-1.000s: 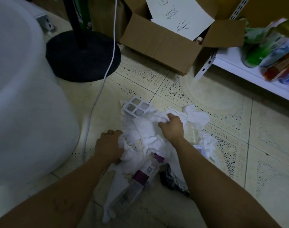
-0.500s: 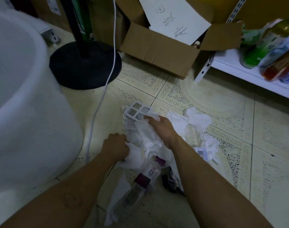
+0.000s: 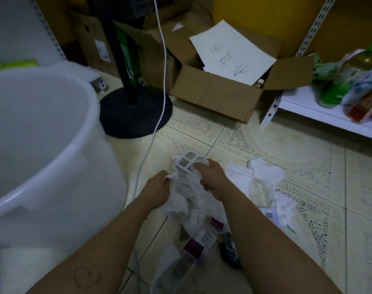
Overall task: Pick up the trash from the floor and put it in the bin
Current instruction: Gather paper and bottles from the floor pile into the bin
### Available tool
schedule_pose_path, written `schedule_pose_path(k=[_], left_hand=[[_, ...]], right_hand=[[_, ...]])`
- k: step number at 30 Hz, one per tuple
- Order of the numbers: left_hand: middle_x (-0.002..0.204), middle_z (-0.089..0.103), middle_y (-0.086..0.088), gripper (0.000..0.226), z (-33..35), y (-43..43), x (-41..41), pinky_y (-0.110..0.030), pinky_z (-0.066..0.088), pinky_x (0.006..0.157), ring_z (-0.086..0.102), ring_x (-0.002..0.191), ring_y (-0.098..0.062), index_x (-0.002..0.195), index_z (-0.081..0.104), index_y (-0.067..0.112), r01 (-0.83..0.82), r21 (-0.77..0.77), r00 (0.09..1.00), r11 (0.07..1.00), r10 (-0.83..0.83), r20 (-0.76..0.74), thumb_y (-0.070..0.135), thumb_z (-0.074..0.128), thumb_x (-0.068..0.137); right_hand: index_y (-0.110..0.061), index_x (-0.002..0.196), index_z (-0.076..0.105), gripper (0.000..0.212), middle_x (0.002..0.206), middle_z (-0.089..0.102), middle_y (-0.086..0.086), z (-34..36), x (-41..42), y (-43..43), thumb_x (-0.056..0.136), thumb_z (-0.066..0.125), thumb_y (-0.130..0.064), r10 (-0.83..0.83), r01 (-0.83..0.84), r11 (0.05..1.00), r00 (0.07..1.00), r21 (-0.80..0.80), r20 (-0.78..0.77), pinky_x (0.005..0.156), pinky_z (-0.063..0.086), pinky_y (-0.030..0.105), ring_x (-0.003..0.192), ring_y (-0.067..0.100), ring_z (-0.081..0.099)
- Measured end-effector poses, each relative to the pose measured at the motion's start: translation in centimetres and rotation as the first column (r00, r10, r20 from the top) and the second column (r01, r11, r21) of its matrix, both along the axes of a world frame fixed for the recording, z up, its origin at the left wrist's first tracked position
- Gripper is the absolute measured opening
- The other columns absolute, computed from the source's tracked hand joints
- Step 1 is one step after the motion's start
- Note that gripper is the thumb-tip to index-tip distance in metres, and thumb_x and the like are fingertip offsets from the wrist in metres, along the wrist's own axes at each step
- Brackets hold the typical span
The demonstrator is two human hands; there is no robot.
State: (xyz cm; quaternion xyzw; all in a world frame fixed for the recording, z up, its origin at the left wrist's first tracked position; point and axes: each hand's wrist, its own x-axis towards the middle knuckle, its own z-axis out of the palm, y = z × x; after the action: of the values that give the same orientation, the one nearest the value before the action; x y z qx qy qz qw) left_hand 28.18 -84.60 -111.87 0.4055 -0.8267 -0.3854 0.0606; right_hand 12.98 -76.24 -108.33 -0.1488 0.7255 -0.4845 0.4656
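A heap of white crumpled paper (image 3: 187, 194) hangs between my hands, just above the tiled floor. My left hand (image 3: 157, 185) is closed on its left edge. My right hand (image 3: 210, 177) grips its top together with a white plastic grid piece (image 3: 186, 162). A clear plastic bottle with a purple label (image 3: 191, 249) lies below the bunch, partly tangled in it. More white paper and a second clear bottle (image 3: 260, 187) lie on the floor to the right. The big white bin (image 3: 60, 145) stands open at the left.
A black round stand base (image 3: 136, 111) with a pole and a white cable (image 3: 151, 141) are beyond the bin. An open cardboard box (image 3: 219, 96) holding a white sheet lies at the back. A white shelf (image 3: 320, 109) with bottles and packets runs along the right.
Both hands have gathered the paper and lifted it off the floor; the right hand moved left onto the grid piece. My view has risen, showing the bin's open mouth.
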Motion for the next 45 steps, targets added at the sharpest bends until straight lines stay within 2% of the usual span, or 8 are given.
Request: schedule_pose_path(k=[3,13,18,26,31,35,39,45], left_hand=[[0.078,0.059,-0.004,0.021,1.6,-0.4,0.4,-0.012,0.035,0.052,0.053,0.070,-0.019,0.087,0.057,0.008,-0.101,-0.074,0.989,0.992,0.093,-0.113,0.014,0.040,0.099],[0.103,0.058,0.004,0.014,12.8,-2.1,-0.9,-0.019,0.042,0.073,0.056,0.093,-0.009,0.097,0.063,0.025,-0.146,-0.146,0.978,0.979,0.121,-0.170,0.023,0.051,0.091],[0.094,0.061,-0.007,0.033,21.8,-3.4,0.2,-0.023,0.042,0.077,0.052,0.080,-0.004,0.089,0.070,0.009,-0.188,-0.408,0.971,0.894,0.105,-0.216,0.031,0.046,0.096],[0.089,0.068,0.002,0.022,27.2,-6.9,8.3,-0.021,0.043,0.066,0.062,0.076,-0.013,0.092,0.071,0.028,-0.546,-0.529,0.833,0.650,0.488,-0.261,0.013,0.063,0.079],[0.126,0.060,-0.013,0.037,27.1,-7.8,14.1,-0.037,0.045,0.098,0.055,0.117,-0.030,0.118,0.063,0.024,-0.402,-0.617,0.769,0.676,0.616,0.174,0.031,0.061,0.082],[0.139,0.050,-0.009,0.046,25.4,-6.8,13.5,-0.045,0.037,0.107,0.043,0.130,-0.028,0.127,0.056,0.021,-0.336,-0.660,0.857,0.672,0.508,0.081,0.033,0.061,0.084],[0.123,0.062,-0.006,0.036,24.3,-5.2,7.5,-0.039,0.044,0.096,0.053,0.115,-0.026,0.118,0.062,0.020,-0.262,-0.729,0.952,0.632,0.294,-0.087,0.032,0.061,0.084],[0.118,0.062,0.000,0.036,19.0,-0.4,-4.9,-0.037,0.042,0.092,0.054,0.110,-0.023,0.120,0.059,0.022,0.042,-0.567,0.986,0.822,-0.126,-0.110,0.036,0.059,0.087]], right_hand=[[-0.021,0.087,0.066,0.033,0.063,0.052,0.000,0.9,0.4,-0.5,0.085,0.055,-0.052,-0.040,0.036,0.997,0.998,0.067,0.049,0.041,0.027,0.017,0.050,0.015,0.040],[0.002,0.109,0.058,0.025,0.082,0.057,0.015,8.2,0.3,-5.1,0.090,0.042,0.000,-0.039,0.076,0.956,0.990,-0.283,0.133,0.055,0.040,0.029,0.064,0.022,0.051],[-0.002,0.113,0.061,0.032,0.103,0.063,0.019,13.2,0.0,-7.3,0.096,0.034,-0.010,0.158,0.222,0.793,0.824,-0.567,0.544,0.079,0.051,0.036,0.087,0.028,0.059],[-0.019,0.104,0.067,0.024,0.104,0.074,0.006,17.0,6.3,-10.7,0.090,0.057,-0.002,0.274,-0.035,0.665,0.941,-0.746,0.199,0.082,0.057,0.033,0.098,0.023,0.070],[-0.031,0.105,0.066,0.021,0.112,0.069,-0.004,17.8,12.7,-13.0,0.084,0.067,-0.030,0.327,-0.561,0.646,0.816,-0.518,-0.476,0.091,0.051,0.030,0.107,0.015,0.062],[-0.042,0.132,0.049,0.050,0.154,0.032,-0.003,15.9,12.4,-13.2,0.084,0.061,-0.048,0.385,-0.701,0.652,0.634,-0.288,-0.671,0.119,0.014,0.051,0.143,0.018,0.025],[-0.034,0.131,0.053,0.047,0.142,0.049,-0.007,16.6,6.3,-12.3,0.085,0.065,-0.034,0.297,-0.628,0.717,0.667,-0.302,-0.683,0.103,0.038,0.029,0.128,0.015,0.046],[-0.029,0.138,0.047,0.058,0.140,0.053,-0.001,18.5,-8.4,-6.1,0.084,0.067,-0.036,0.480,-0.518,0.826,0.437,0.224,-0.761,0.090,0.044,0.029,0.120,0.018,0.054]])
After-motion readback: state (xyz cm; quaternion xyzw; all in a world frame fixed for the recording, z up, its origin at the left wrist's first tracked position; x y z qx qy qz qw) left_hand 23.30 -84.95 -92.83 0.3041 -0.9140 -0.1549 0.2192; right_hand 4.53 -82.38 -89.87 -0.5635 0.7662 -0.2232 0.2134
